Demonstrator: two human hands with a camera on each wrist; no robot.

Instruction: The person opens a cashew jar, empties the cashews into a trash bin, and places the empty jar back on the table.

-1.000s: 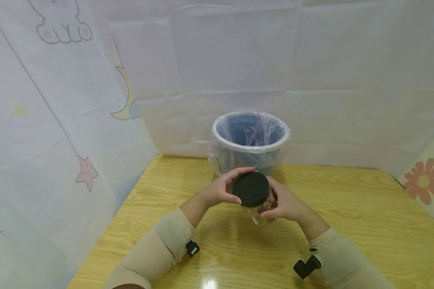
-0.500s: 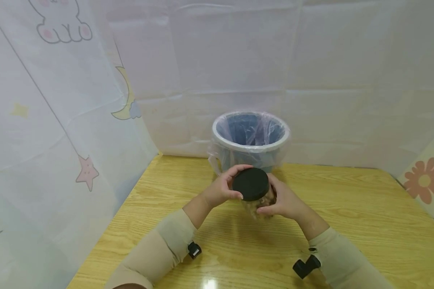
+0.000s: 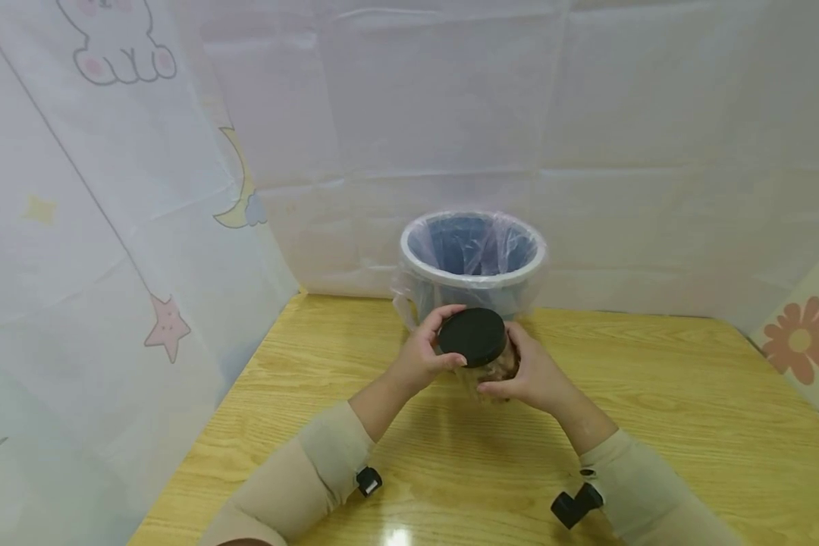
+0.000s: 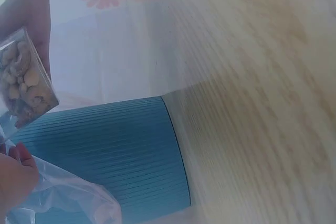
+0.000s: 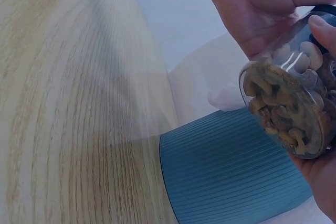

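Observation:
A clear jar (image 3: 494,370) with a black lid (image 3: 472,336) is held up off the table, in front of the bin and tilted. Brownish pieces that look like dried mushrooms fill it; the right wrist view shows them through the jar's base (image 5: 286,111). My left hand (image 3: 419,355) grips the lid's rim from the left, thumb at the near side and fingers at the far side. From the right, my right hand (image 3: 538,375) holds the jar's body, its thumb across the near wall. The lid appears seated on the jar.
Behind the jar stands a blue ribbed bin (image 3: 444,296) with a white rim, lined with a clear plastic bag (image 3: 501,243). It is near the far edge of the wooden table (image 3: 655,394). White printed sheets (image 3: 409,114) hang behind and at the sides.
Both hands and the jar have shifted slightly away from the person, towards the bin. My left thumb has moved a little along the lid's near edge.

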